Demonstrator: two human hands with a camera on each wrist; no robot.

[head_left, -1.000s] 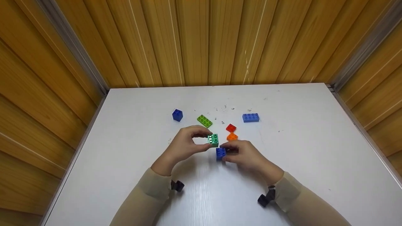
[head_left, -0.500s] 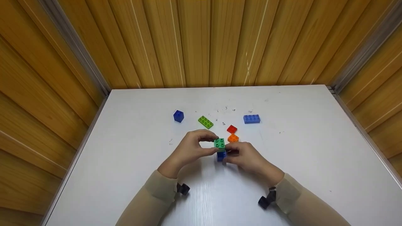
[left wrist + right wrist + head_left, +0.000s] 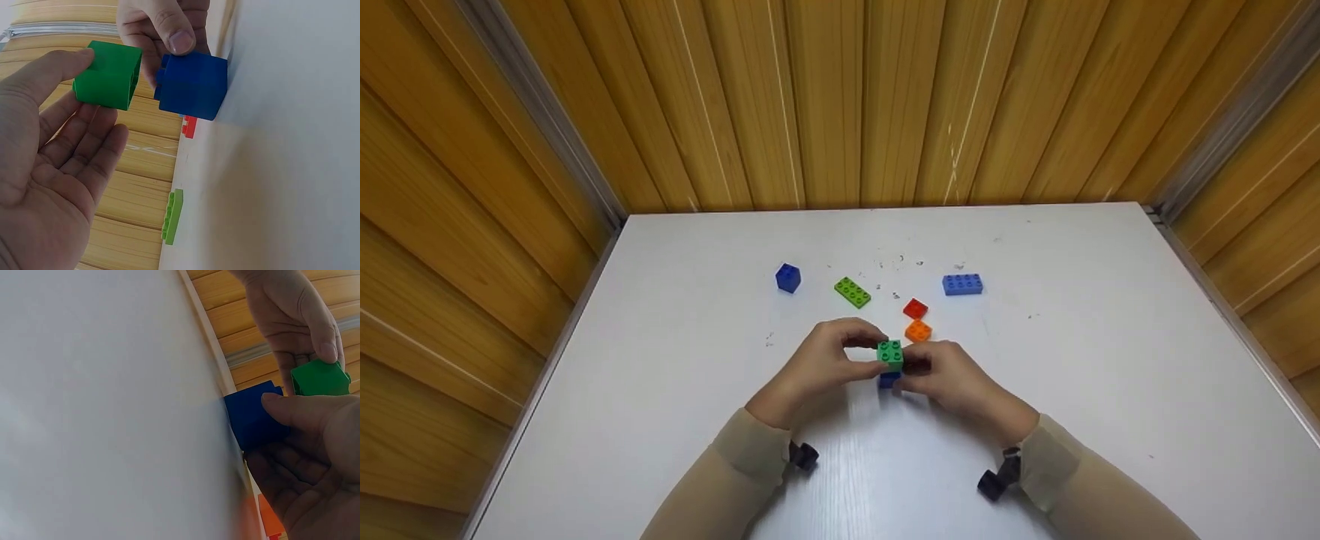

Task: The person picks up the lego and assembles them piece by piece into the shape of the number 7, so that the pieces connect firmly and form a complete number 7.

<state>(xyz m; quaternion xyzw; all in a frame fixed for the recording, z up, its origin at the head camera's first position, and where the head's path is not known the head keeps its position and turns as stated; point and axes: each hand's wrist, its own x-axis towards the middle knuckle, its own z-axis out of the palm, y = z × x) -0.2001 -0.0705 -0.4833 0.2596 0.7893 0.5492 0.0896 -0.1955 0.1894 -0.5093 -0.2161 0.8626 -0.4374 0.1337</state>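
My left hand (image 3: 832, 358) pinches a green square building brick (image 3: 890, 355) between thumb and fingers, studs facing up. Directly below it, a dark blue brick (image 3: 889, 379) stands on the table, gripped at its right side by my right hand (image 3: 949, 373). In the left wrist view a gap separates the green brick (image 3: 108, 74) from the studs of the blue brick (image 3: 193, 85). The right wrist view also shows the right thumb (image 3: 292, 408) against the blue brick (image 3: 256, 415). Seen from the head, the green brick hides most of the blue one.
Behind the hands lie an orange brick (image 3: 918, 331) and a red brick (image 3: 915, 308), close together. Farther back are a lime green flat brick (image 3: 852, 292), another dark blue brick (image 3: 788, 278) and a long lighter blue brick (image 3: 962, 284). Wood-patterned walls (image 3: 825, 105) enclose the white table (image 3: 697, 300).
My left hand has carried the green brick rightward and toward me, from beside the blue brick to right above it. The right hand has kept its place on the blue brick.
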